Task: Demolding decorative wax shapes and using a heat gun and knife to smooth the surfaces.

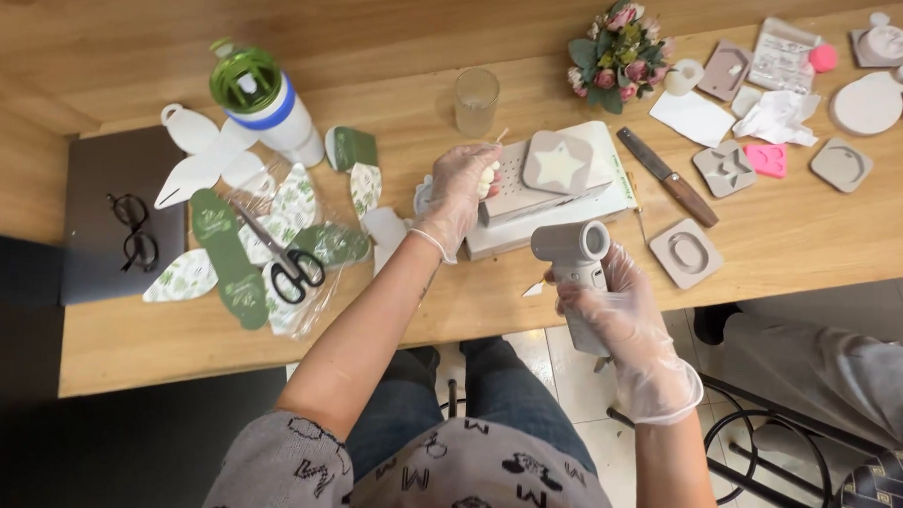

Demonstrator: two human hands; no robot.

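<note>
- I see the wooden worktop [530,307] spread with moulds, a bouquet [619,52] and paper cut-outs
- A white block [614,185] carries a grey mould with a star [558,164]
- My right hand [624,320], gloved, is wrapped around a grey handheld tool [574,256] near the worktop edge
- My left hand [461,194], gloved, pinches a thin stick [500,137] beside the mould
- Scissors [283,253] lie well to the left

A star mould [558,163] is seen on a box [559,193] at the middle of the surface [470,295]; scissors [281,253] are spotted left, a knife [669,176] right, a glass [476,100] behind.
</note>
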